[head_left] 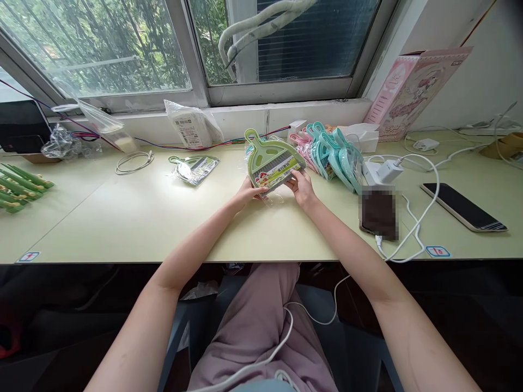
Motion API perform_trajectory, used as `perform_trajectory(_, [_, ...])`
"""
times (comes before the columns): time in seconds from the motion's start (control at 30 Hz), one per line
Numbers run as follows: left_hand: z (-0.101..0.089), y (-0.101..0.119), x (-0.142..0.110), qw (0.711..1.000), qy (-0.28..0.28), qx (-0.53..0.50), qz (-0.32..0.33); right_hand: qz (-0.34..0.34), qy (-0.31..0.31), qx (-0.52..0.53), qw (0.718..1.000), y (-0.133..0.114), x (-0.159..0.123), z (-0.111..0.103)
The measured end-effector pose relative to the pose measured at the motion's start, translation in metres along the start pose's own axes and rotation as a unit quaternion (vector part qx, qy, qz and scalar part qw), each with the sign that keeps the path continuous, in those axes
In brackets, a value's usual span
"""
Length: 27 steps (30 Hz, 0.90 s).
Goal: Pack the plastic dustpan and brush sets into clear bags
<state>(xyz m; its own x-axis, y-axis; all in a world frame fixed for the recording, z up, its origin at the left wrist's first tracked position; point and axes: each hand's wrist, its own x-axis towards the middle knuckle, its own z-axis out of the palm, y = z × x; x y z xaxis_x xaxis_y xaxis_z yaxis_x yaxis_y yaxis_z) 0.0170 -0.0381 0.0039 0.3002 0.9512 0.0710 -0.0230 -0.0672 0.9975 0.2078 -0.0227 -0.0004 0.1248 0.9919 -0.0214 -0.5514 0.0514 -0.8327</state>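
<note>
A small light-green dustpan-and-brush set (272, 158) with a colourful label and clear wrapping is lifted just above the pale table (143, 218), handle pointing away from me. My left hand (248, 191) grips its lower left edge with closed fingers. My right hand (301, 185) pinches its lower right corner. A second packaged green set (195, 167) lies flat on the table to the left. Right of my hands a pile of turquoise and pink sets (333, 149) rests near the window sill.
Two phones (463, 206) and a white charger with cables (386, 170) lie at the right. A pink box (412, 90) leans on the wall. Green stick-like items (20, 188) sit at the far left, a coiled cable (134, 161) and plastic bags (192, 126) near the sill.
</note>
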Motion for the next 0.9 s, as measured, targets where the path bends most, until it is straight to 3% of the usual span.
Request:
perform_trajectory(0.73, [0.0039,-0.0012,-0.0006,1.0,0.019,-0.002,-0.012,-0.016,0.021,-0.018,0.999,0.0063,0.0016,-0.0019])
perform_trajectory(0.9, [0.0024,-0.0049,0.0033,0.998,0.047,-0.044,0.007,-0.007,-0.031,-0.006,0.999,-0.0012,0.0012,-0.0002])
